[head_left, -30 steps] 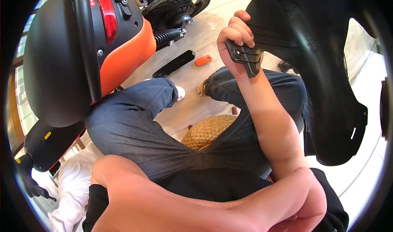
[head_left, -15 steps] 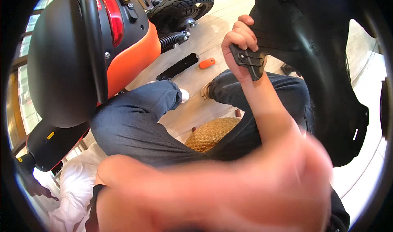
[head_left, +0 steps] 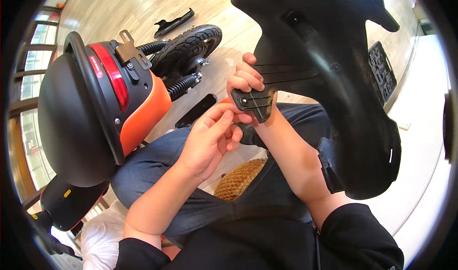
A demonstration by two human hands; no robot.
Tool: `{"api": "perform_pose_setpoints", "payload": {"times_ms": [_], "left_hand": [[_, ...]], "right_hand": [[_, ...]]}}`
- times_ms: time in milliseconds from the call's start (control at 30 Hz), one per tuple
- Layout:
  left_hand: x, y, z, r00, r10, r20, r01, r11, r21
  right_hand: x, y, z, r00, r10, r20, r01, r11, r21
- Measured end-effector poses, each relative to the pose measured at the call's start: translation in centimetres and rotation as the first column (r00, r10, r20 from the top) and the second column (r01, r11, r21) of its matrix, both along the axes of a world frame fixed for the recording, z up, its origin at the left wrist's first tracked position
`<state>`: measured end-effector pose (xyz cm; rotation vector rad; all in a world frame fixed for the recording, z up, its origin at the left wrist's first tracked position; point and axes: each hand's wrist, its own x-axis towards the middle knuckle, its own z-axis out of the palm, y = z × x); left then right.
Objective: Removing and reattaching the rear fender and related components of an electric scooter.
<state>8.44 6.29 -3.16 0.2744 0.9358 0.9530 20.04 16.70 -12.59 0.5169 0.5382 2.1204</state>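
A large black plastic fender (head_left: pixel 343 103) stretches from the far side down past my right forearm. My right hand (head_left: pixel 247 77) grips it with fingers wrapped around the edge beside its projecting mounting tab (head_left: pixel 255 105). A small fastener head (head_left: pixel 244 101) shows on that tab. Close beside the tab is my left hand (head_left: pixel 212 136), its fingers curled and the thumb pressed against the index finger. Its fingertips reach the tab's lower edge; whatever they pinch, if anything, is hidden.
On the left lies an orange and black scooter (head_left: pixel 148 117) with its wheel (head_left: pixel 191 48) pointing away. A black strip-shaped part (head_left: pixel 196 110) and a black bracket-like piece (head_left: pixel 174 23) lie on the floor. A black tool case (head_left: pixel 381 72) sits far right. A woven seat (head_left: pixel 236 181) shows between my legs.
My left arm, blurred across the lower view before, has come to the tab. My right hand and the fender appear farther left and lower in view.
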Motion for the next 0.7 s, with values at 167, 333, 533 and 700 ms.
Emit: {"api": "perform_pose_setpoints", "payload": {"times_ms": [167,333,533,700], "left_hand": [[0.1,0.9,-0.8,1.0,0.021,-0.012,-0.021,0.999,-0.034],[-0.7,1.0,-1.6,0.999,0.018,-0.03,-0.019,0.999,-0.027],[-0.7,1.2,-1.5,0.998,0.006,-0.061,-0.002,0.998,0.061],[0.1,0.9,-1.0,0.976,0.183,-0.117,-0.178,0.983,0.051]], "right_hand": [[-0.2,0.1,-0.3,1.0,0.007,-0.001,-0.007,0.999,0.041],[-0.5,-0.2,0.2,1.0,0.027,-0.006,-0.027,0.996,0.08],[-0.3,-0.2,-0.2,1.0,0.004,0.01,-0.005,0.994,0.108],[-0.2,-0.5,-0.1,0.998,0.013,0.056,-0.016,0.998,0.054]]}}
